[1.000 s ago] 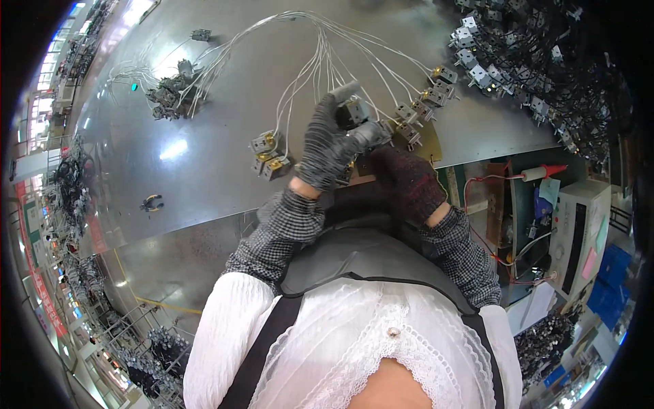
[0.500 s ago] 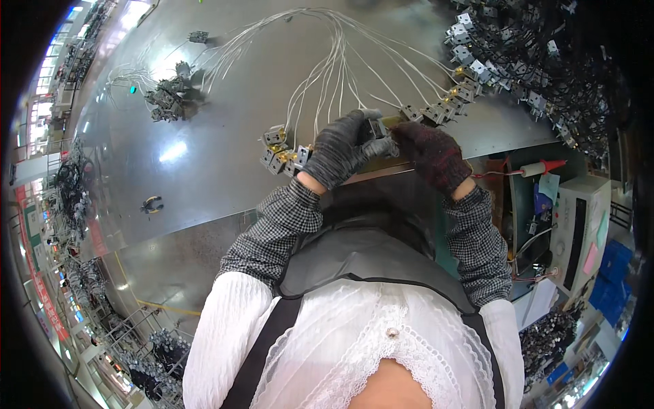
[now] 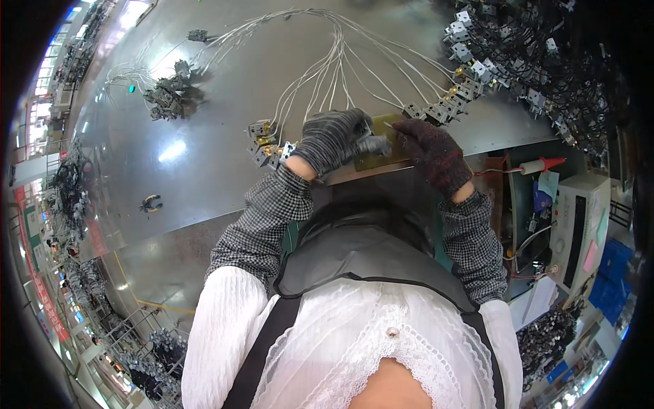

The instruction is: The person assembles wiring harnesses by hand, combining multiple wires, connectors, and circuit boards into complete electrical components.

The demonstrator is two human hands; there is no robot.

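My left hand (image 3: 334, 142), in a grey striped glove, is curled above the table's near edge. Its fingers are closed, partly smeared by motion, and whatever lies in them is hidden. Beside its wrist are several small metal box-shaped parts (image 3: 262, 144) with yellow bits, joined to white wires (image 3: 334, 65). My right hand (image 3: 434, 155), in a dark red glove, pinches a slim thing whose short pale tip (image 3: 388, 125) points toward the left hand. Between the hands a yellowish plate (image 3: 378, 158) lies at the edge. Another row of metal parts (image 3: 446, 105) sits just beyond the right hand.
A large heap of black-cabled metal parts (image 3: 518, 68) covers the far right. A smaller cluster (image 3: 169, 95) and yellow-handled pliers (image 3: 150, 203) lie on the left of the metal table (image 3: 225, 157). At right are a red-and-white probe (image 3: 543, 165) and a pale instrument box (image 3: 579, 232).
My left hand has moved left, and the parts by its wrist have shifted left. The grey metal part seen in its fingers is now hidden, and more of the yellowish plate shows.
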